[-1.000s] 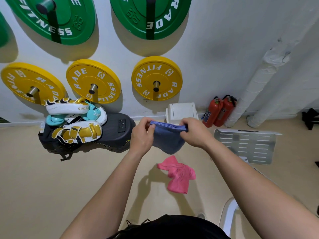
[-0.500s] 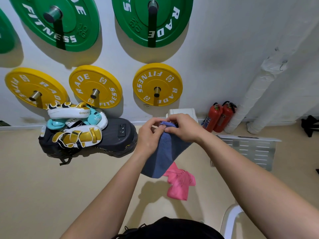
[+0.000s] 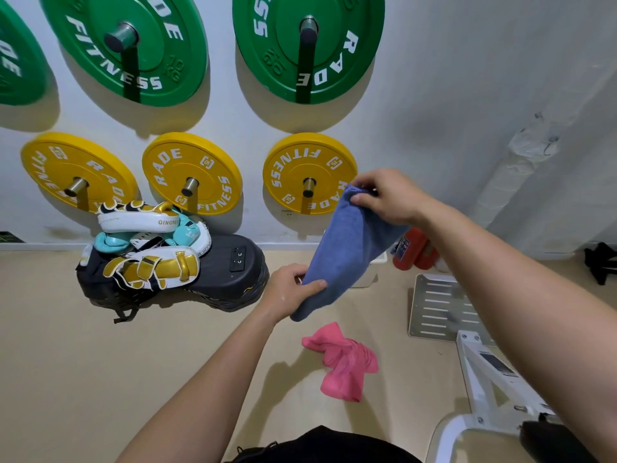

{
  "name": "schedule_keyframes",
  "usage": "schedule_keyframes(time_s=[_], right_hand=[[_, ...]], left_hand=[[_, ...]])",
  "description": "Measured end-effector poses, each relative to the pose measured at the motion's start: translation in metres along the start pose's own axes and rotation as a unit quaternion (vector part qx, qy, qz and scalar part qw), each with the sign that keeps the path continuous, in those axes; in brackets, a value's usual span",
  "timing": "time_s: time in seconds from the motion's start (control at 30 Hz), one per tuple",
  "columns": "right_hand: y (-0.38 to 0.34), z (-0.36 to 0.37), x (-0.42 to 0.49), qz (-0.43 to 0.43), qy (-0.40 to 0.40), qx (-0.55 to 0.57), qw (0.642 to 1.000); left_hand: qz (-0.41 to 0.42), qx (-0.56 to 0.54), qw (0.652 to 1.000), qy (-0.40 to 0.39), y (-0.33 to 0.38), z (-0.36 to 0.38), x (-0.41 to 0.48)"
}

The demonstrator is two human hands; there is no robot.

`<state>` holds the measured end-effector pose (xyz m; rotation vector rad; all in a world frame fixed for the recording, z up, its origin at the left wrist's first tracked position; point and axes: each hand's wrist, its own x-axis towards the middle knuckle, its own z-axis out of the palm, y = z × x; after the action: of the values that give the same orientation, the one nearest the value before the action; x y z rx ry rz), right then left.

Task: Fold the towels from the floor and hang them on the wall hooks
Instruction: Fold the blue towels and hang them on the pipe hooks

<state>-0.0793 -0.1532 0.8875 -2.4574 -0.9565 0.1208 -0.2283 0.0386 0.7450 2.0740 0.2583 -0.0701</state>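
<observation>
A blue towel (image 3: 347,252) hangs folded in the air in front of the wall. My right hand (image 3: 384,195) pinches its top end, close to the peg (image 3: 309,186) of the right yellow weight plate (image 3: 309,173). My left hand (image 3: 293,289) grips the towel's lower edge, with the thumb on the cloth. A pink towel (image 3: 342,360) lies crumpled on the beige floor below the blue one. No hand touches it.
Green plates (image 3: 309,45) and yellow plates (image 3: 192,173) hang on wall pegs. Boxing pads (image 3: 147,248) lie on a black pad (image 3: 230,272) at the left. Red fire extinguishers (image 3: 415,248), a white bin (image 3: 370,272), a metal plate (image 3: 437,305) and a white frame (image 3: 490,372) stand at the right.
My right hand has risen up and to the right with the towel's top. My left hand let go of the top and slid down to the lower edge, stretching the towel lengthwise.
</observation>
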Motion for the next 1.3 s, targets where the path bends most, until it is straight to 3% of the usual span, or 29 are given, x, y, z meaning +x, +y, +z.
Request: schedule_keyframes(time_s=[0.33,0.57,0.7,0.8,1.1,1.3], right_hand=[[0.045,-0.013,-0.003,0.098,0.105,0.000,0.990],[0.075,0.007,-0.030,0.211,0.139,0.061,0.966],[0.068,0.034,-0.050,0.291,0.184,0.085,0.935],[0.053,0.058,-0.058,0.303,0.196,0.103,0.927],[-0.002,0.129,-0.064,0.258,0.136,0.212,0.933],[-0.012,0.153,-0.070,0.217,0.118,0.166,0.955]], left_hand=[[-0.015,0.011,1.000,0.019,-0.017,-0.030,0.005],[-0.050,-0.179,0.972,0.142,-0.003,-0.064,0.011],[-0.079,-0.133,0.965,0.213,0.001,-0.059,0.022],[-0.095,-0.080,0.962,0.243,0.003,-0.043,0.031],[-0.058,-0.103,0.990,0.073,0.019,0.016,0.029],[-0.052,-0.123,0.990,0.044,0.019,0.019,0.023]])
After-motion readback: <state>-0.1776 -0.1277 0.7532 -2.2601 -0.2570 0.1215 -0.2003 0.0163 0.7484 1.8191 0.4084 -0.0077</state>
